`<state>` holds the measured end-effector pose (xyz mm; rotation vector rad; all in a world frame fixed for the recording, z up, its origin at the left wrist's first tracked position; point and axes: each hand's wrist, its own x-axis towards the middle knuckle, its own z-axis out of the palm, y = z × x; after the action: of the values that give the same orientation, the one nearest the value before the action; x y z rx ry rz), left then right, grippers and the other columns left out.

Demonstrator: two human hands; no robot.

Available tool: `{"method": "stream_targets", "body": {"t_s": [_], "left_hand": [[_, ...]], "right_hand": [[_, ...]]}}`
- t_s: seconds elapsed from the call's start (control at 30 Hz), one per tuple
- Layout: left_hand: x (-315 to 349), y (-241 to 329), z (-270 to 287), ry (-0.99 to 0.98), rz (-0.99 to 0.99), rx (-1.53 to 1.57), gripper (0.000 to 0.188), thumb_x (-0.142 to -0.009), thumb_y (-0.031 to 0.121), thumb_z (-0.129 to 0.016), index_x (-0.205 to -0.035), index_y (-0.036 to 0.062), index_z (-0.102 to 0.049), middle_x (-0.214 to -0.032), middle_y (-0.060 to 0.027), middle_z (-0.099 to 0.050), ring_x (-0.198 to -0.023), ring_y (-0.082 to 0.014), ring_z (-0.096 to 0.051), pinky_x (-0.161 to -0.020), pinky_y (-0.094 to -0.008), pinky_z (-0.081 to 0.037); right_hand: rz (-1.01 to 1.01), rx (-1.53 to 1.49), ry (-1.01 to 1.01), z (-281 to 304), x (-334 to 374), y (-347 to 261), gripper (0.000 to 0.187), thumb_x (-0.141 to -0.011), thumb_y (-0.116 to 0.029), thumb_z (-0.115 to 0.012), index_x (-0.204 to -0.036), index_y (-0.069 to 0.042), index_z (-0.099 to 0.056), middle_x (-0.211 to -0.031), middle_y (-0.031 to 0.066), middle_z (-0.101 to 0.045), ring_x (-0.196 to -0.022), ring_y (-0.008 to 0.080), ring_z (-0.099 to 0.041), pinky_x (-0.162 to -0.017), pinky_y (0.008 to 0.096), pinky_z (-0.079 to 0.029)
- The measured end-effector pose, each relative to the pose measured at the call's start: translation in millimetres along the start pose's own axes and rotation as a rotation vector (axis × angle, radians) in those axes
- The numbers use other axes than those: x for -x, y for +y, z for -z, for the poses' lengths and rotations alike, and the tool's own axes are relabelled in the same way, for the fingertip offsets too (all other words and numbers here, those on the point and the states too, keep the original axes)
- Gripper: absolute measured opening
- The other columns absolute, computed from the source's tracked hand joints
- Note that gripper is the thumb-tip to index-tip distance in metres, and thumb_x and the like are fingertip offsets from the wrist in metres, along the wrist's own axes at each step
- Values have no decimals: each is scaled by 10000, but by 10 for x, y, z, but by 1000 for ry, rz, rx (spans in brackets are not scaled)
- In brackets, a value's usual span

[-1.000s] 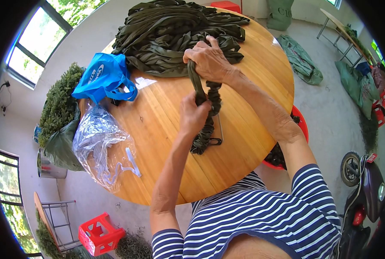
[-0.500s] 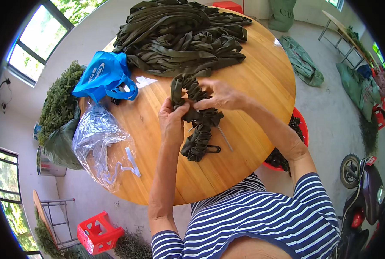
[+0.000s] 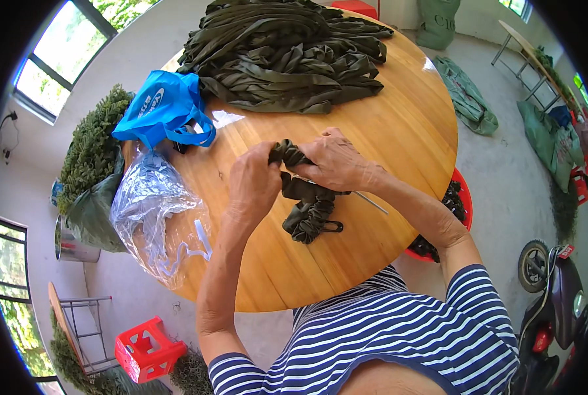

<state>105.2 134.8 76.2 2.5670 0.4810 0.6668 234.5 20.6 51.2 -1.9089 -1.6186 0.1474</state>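
A dark olive fabric tube [image 3: 307, 220], bunched into tight gathers, hangs and lies over the near middle of the round wooden table [image 3: 366, 243]. My left hand [image 3: 254, 176] is closed on the upper gathered part, and my right hand [image 3: 337, 161] grips the same part from the right, so the two fists are almost side by side. A thin pale rod [image 3: 372, 203] sticks out to the right from beneath the fabric. At the lower end of the tube is a small dark loop [image 3: 333, 226]. My palms hide how the fabric sits inside my fingers.
A large heap of olive fabric strips [image 3: 281, 59] covers the far side of the table. On the left lie a blue bag [image 3: 159, 108] and a clear plastic bag [image 3: 152, 204]. A red basket [image 3: 466, 197] with dark pieces stands by the right edge; a red stool [image 3: 146, 349] is lower left.
My right hand has come in from a looser, spread pose and closed on the fabric. My left hand has turned and shifted slightly left. The rod has swung toward the right.
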Motion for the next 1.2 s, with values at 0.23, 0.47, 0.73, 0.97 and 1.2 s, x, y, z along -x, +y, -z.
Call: {"method": "stream_targets", "body": {"t_s": [0.23, 0.47, 0.73, 0.97, 1.2], "left_hand": [[311, -58, -10, -89, 259, 31, 171, -774, 201, -583, -810, 37, -614, -613, -124, -594, -633, -307, -594, -594, -374, -439], [208, 116, 48, -133, -14, -146, 214, -759, 112, -591, -955, 25, -587, -718, -127, -626, -751, -247, -623, -680, -346, -448], [533, 101, 140, -127, 96, 87, 135, -756, 91, -601, -864, 25, -647, -668, -104, -640, -602, -161, -629, -550, -266, -462], [901, -84, 193, -260, 212, 273, 201, -720, 78, -619, -918, 43, -624, -739, -118, -631, -690, -262, -610, -642, -332, -465], [659, 397, -4, -35, -56, 153, 485, -771, 29, -590, -1230, 5, -436, -836, -102, -603, -727, -149, -563, -650, -277, -457]], "right_hand": [[28, 70, -196, 222, 89, 28, 352, -821, -368, -491, -712, -44, -573, -636, 172, -565, -657, 353, -556, -674, 431, -373], [99, 56, -180, 251, 180, -44, 334, -821, -347, -507, -693, -41, -546, -610, 163, -550, -675, 346, -539, -732, 404, -362], [94, -107, -423, 525, 279, -40, 286, -797, -304, -542, -699, -36, -539, -626, 157, -541, -661, 316, -551, -609, 390, -403], [94, -137, -595, 607, 329, -24, 278, -772, -321, -563, -746, -45, -586, -657, 156, -565, -658, 326, -546, -602, 396, -403], [188, 12, -530, 431, 250, -136, 269, -751, -288, -600, -692, -32, -542, -619, 165, -544, -631, 342, -547, -574, 394, -421]]}}
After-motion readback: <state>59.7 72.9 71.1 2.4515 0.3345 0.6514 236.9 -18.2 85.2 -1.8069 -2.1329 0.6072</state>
